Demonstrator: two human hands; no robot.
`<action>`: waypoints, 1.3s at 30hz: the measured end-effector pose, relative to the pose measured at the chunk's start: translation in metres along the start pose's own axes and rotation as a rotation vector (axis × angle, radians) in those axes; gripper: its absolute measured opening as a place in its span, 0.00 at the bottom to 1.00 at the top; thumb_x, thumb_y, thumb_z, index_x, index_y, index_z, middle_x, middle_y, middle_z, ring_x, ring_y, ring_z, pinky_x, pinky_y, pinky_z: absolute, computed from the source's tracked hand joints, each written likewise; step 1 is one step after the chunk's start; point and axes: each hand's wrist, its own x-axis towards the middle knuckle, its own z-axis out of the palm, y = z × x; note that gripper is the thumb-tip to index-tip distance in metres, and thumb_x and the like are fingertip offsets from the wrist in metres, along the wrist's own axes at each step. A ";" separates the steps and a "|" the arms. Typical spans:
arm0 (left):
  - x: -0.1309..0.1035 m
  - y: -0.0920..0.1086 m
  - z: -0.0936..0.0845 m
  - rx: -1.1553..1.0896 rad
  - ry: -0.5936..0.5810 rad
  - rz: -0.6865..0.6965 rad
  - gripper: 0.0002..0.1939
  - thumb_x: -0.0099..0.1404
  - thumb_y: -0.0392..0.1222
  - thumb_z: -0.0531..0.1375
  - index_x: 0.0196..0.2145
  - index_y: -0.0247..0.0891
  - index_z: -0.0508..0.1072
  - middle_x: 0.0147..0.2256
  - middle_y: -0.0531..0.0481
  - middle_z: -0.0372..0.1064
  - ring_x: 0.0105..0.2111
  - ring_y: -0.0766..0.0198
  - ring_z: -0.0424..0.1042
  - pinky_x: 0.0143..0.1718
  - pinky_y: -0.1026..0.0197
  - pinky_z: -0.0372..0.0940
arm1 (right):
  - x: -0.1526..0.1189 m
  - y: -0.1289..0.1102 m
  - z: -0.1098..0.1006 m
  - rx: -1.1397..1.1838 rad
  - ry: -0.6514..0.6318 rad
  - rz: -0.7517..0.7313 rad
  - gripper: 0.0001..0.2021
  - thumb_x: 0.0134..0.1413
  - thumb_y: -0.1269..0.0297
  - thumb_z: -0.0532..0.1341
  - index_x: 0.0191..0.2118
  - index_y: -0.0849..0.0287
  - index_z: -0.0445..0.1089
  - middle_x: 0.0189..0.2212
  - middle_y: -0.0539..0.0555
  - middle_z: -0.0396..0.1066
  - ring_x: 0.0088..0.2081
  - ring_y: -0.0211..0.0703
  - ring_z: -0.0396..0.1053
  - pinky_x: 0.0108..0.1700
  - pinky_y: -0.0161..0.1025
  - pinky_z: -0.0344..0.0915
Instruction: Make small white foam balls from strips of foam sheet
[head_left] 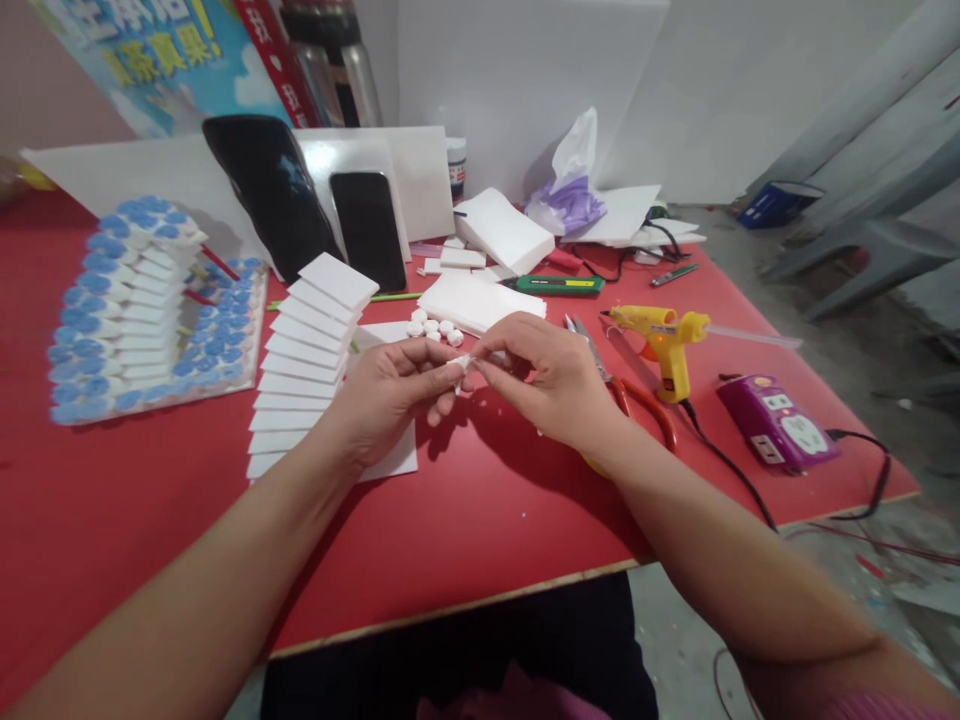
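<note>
Over the red table, my left hand [397, 385] and my right hand [544, 375] meet, both pinching a small crumpled white piece, perhaps tissue paper [459, 368]. Its exact shape is partly covered by my fingertips. Just behind my left fingers lie several small white balls [430, 328]. A fan-like stair of white board strips [300, 375] stands to the left of my left hand. Behind my hands rests a stack of white sheets [480, 302]. Beside my right hand are scissors with orange handles [649, 410], partly hidden by it.
A yellow glue gun [660, 335] and a purple power socket box [780, 425] with cords sit at right. A green cutter knife [559, 286] lies behind. At left stands a blue-and-white stair model [112, 320]. Two phones [367, 230] lean against white board. The table's front edge [465, 608] is near.
</note>
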 end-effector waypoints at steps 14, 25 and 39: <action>-0.002 0.004 0.001 0.097 0.075 0.075 0.11 0.57 0.43 0.75 0.34 0.35 0.82 0.25 0.51 0.75 0.20 0.70 0.69 0.22 0.69 0.65 | 0.006 -0.005 -0.003 0.502 -0.055 0.584 0.11 0.60 0.59 0.68 0.44 0.57 0.70 0.34 0.51 0.76 0.22 0.36 0.71 0.22 0.35 0.67; -0.004 0.001 0.009 0.159 0.073 0.116 0.13 0.59 0.44 0.75 0.36 0.35 0.80 0.27 0.49 0.78 0.22 0.67 0.74 0.22 0.68 0.69 | 0.008 -0.010 0.001 0.525 -0.082 0.749 0.09 0.58 0.63 0.68 0.31 0.58 0.69 0.13 0.44 0.66 0.14 0.32 0.60 0.17 0.31 0.52; -0.004 -0.005 0.006 0.089 0.082 0.195 0.12 0.58 0.41 0.75 0.36 0.37 0.79 0.25 0.52 0.77 0.22 0.64 0.77 0.24 0.65 0.74 | -0.005 -0.009 0.011 0.302 0.001 0.379 0.05 0.60 0.65 0.65 0.33 0.57 0.71 0.24 0.48 0.73 0.22 0.34 0.65 0.25 0.35 0.60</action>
